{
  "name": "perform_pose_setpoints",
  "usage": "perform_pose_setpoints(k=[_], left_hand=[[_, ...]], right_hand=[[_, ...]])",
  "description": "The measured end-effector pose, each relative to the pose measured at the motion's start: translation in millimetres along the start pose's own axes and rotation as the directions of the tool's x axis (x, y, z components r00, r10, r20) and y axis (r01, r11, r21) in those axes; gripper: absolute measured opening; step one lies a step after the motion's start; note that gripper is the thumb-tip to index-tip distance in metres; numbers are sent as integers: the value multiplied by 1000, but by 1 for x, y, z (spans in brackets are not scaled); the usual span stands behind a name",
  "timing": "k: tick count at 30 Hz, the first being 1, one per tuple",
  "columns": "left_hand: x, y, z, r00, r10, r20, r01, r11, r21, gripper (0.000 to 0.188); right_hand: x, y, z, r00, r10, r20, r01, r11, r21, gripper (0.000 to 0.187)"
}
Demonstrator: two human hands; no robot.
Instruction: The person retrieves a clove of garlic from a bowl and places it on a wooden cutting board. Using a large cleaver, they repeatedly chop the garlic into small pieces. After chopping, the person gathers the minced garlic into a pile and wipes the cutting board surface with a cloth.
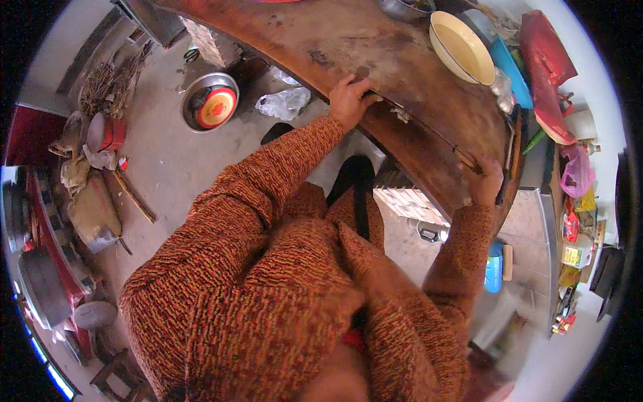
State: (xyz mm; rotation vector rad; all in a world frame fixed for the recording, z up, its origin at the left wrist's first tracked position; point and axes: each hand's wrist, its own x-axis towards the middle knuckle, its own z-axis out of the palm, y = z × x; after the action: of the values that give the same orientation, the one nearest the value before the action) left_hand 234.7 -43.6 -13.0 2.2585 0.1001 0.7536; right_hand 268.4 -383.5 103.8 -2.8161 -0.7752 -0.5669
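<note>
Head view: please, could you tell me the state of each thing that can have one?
left hand, at wooden table, grip unclear
right hand, at wooden table, grip unclear
cream basin, uncovered, contents unclear
metal basin, uncovered, holding red-and-yellow dish
clear plastic bag, crumpled
pink plastic bag, bunched up

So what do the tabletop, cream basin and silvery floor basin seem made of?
The tabletop looks wooden: brown, worn, stained. The cream basin is probably enamelled metal, judging by its smooth coat and dark rim. The silvery floor basin seems bare metal, likely steel, from its shine.
</note>
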Motion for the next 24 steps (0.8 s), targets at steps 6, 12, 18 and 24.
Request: perform_pose_setpoints(k=[6,12,18,24], left_hand=[[0,-2,-6,1000,-23,-2,23,995,-94,26],[-3,-13,1,986,109,-127,-122,987,-106,18],[-2,-16,-9,965,256,-57,-254,967,38,18],[-2,-14,-7,969,245,-7,-245,969,-5,20]], right_hand=[[-5,-6,2,998,28,53,-39,976,216,38],[-13,-19,1,955,203,215,-267,904,334,41],[-33,-21,-6,975,173,143,-212,918,334,39],[-44,-12,16,953,194,233,-268,898,350,36]])
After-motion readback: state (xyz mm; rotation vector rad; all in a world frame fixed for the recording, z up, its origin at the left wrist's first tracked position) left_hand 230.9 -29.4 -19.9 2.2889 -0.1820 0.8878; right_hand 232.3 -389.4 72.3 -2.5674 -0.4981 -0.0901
